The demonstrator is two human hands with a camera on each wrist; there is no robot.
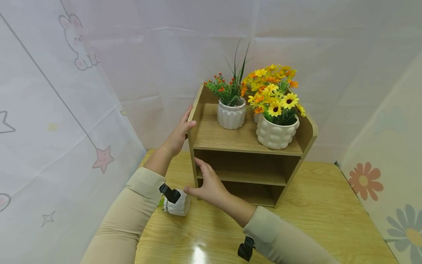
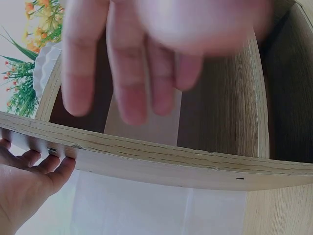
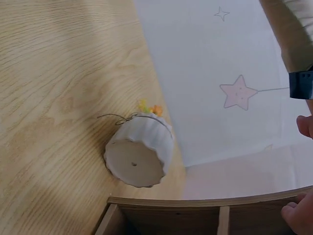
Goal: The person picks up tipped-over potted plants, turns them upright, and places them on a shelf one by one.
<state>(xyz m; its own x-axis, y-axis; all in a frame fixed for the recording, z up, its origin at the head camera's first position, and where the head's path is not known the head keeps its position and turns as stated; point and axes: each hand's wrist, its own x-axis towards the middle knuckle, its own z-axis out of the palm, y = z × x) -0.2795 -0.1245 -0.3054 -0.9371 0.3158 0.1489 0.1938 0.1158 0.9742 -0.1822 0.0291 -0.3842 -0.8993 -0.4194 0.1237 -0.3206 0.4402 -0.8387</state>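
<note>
My left hand [image 1: 177,137] rests against the outer left side of a wooden shelf unit [image 1: 247,150], near its top. In the left wrist view, fingertips [image 2: 66,166] touch that side panel. My right hand [image 1: 212,187] is in front of the unit's lower left, thumb and fingers spread and nothing held. Its fingers reach past the front edge of the left panel; in the left wrist view they hang blurred before the compartments. Below the hands, a white fluted flowerpot [image 3: 139,149] with a cord around it lies tipped over on the table, base showing.
On the unit's top stand a white ribbed pot [image 1: 231,115] with red-berried greenery and a bubbled cream pot [image 1: 278,132] of yellow flowers, another flowering plant partly hidden behind. The unit stands on a wooden table [image 1: 316,205]. Printed curtains [image 1: 158,66] hang behind and at both sides.
</note>
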